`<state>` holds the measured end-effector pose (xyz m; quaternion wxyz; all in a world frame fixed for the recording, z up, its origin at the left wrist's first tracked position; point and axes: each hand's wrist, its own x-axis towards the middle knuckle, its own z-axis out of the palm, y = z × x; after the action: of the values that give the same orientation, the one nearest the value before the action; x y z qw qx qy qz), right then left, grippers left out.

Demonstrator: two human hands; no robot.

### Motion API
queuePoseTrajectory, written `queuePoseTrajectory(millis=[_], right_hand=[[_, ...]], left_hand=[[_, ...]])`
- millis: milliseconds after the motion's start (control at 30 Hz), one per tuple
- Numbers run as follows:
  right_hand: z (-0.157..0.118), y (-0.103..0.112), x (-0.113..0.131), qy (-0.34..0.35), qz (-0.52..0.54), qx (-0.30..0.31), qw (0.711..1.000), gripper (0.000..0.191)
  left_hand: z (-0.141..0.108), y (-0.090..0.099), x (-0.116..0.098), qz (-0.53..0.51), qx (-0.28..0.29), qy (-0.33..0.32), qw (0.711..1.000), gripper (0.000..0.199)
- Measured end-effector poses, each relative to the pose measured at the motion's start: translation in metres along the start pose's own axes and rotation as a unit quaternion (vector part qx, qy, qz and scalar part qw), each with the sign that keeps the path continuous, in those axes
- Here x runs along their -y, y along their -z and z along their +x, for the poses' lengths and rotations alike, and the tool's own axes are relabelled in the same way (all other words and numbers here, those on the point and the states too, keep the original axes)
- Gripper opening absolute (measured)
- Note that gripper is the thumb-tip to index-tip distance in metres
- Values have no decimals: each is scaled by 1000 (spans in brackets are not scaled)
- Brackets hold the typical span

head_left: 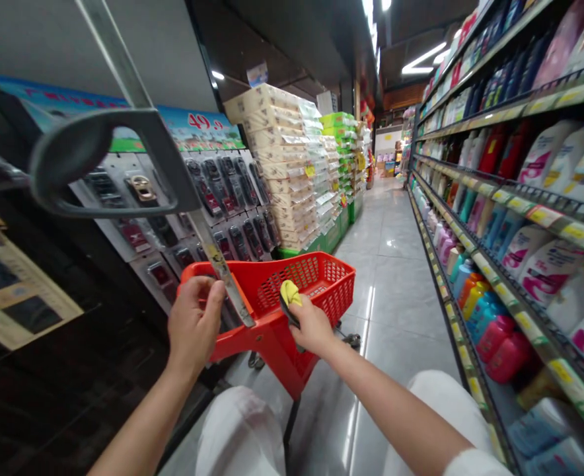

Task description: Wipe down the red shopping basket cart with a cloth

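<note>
My right hand (pixel 314 327) is closed on a bunched yellow cloth (pixel 291 293) with a dark part under it, at the near side of a red plastic shopping cart (pixel 277 330). What the dark part is, I cannot make out. My left hand (pixel 193 320) is raised beside the cart's metal pole (pixel 213 248), its fingers loosely bent and the thumb apart from them. Nothing shows in that hand. Higher on the pole sits a dark grey loop handle (pixel 166 165), tilted to the left. The part of the cart's basket in view holds nothing visible.
Packaged belts (pixel 222 192) hang on a display at the left. Behind it rise stacks of cream packs (pixel 285 185) and green packs (pixel 339 142). Shelves of bottles (pixel 534 258) line the right side. A grey tiled aisle (pixel 391 264) runs ahead between them.
</note>
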<state>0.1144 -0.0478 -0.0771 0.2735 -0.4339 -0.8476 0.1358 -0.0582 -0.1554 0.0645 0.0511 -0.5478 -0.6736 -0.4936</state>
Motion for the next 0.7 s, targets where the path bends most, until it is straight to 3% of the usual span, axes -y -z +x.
queuePoseTrajectory(millis=[33,133,233,300,400,533,600,700], right_hand=[[-3,1,4,10,-14,14,1000,40],[0,8,-8,-33,-80,44,995,49],[12,14,-17,-94,-135,34,986,45],[16,14,-6,-86,-140,18,986,40],[15,7,29,0,-95,-25,995,37],[12,-5,53,121,69,-75,987,44],[12,-9,47,130,166,-110,971,50],[12,-12,37,68,234,-206,948,63]], left_hand=[[0,-3,6,-73,4,-9,997,46],[1,-13,13,-279,144,17,949,60],[0,-17,14,-377,211,57,900,63],[2,-20,16,-391,211,52,894,60],[7,-28,19,-372,185,12,909,60],[15,-37,21,-369,177,-6,912,60],[18,-38,21,-376,182,0,909,58],[20,-40,23,-401,196,18,895,57]])
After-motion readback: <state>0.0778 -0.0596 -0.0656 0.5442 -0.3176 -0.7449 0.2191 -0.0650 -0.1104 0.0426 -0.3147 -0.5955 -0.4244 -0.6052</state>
